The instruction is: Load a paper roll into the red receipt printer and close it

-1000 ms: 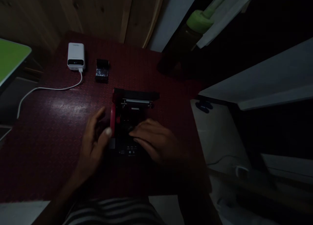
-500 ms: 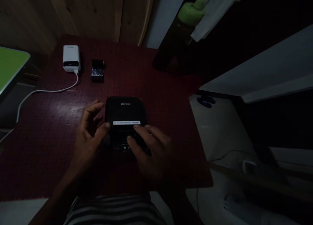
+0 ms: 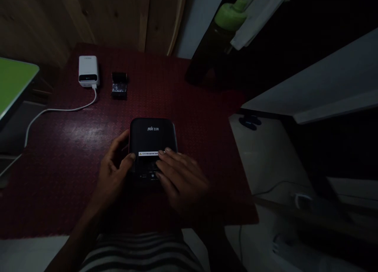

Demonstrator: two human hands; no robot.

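A small black box-shaped device (image 3: 152, 138) with a closed lid, a white logo and a pale warning strip sits on the dark red table (image 3: 73, 146). My left hand (image 3: 113, 173) curls round the device's left side, thumb on its front edge. My right hand (image 3: 181, 179) lies on the front part of the lid, fingers stretched flat and pressing near the warning strip. The room is dim.
A white power bank (image 3: 88, 70) with a white cable (image 3: 53, 111) lies at the table's far left, a small black gadget (image 3: 119, 84) beside it. A green-capped bottle (image 3: 227, 21) stands at the far right. A pale surface (image 3: 265, 153) sits lower right.
The device's lid, open a second ago with red and metal parts showing, is now closed. My left hand has closed onto its side and my right hand rests on the lid.
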